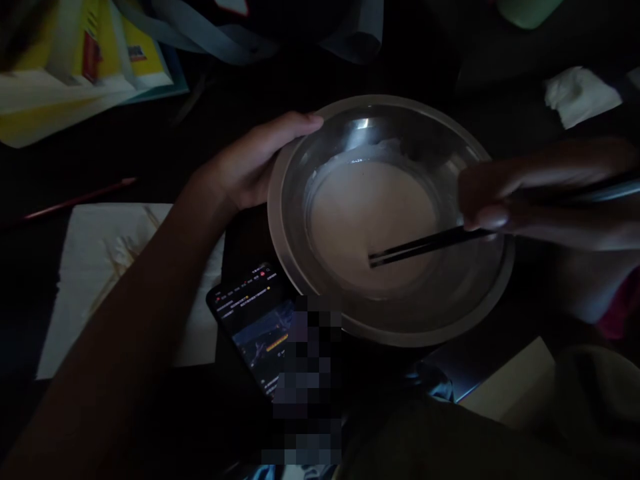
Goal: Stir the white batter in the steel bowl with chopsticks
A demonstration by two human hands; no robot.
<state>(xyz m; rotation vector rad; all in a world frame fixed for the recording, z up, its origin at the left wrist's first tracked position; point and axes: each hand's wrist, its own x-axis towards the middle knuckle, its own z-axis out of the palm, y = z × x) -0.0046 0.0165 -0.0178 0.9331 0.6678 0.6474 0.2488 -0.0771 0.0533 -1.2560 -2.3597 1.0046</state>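
A wide metal bowl (495,287) holds a pale, creamy liquid (360,207) with a smooth surface. My left hand (255,160) grips the bowl at its upper left, the thumb on the rim and the other fingers mostly hidden behind the side. From the right, my right hand (540,193) reaches over the opposite rim, its fingers wrapped round a pair of dark chopsticks (425,245). The chopsticks slant down to the left, close together, and their tips are at the liquid near its lower middle. The right hand is slightly blurred.
A lit phone (255,320) lies beside the bowl, partly covered by pixelation. Thin sticks rest on a white paper sheet (200,300) under my left forearm. A red pencil-like stick (80,199), yellow packages (110,47) and a crumpled tissue (580,97) lie around on the dark surface.
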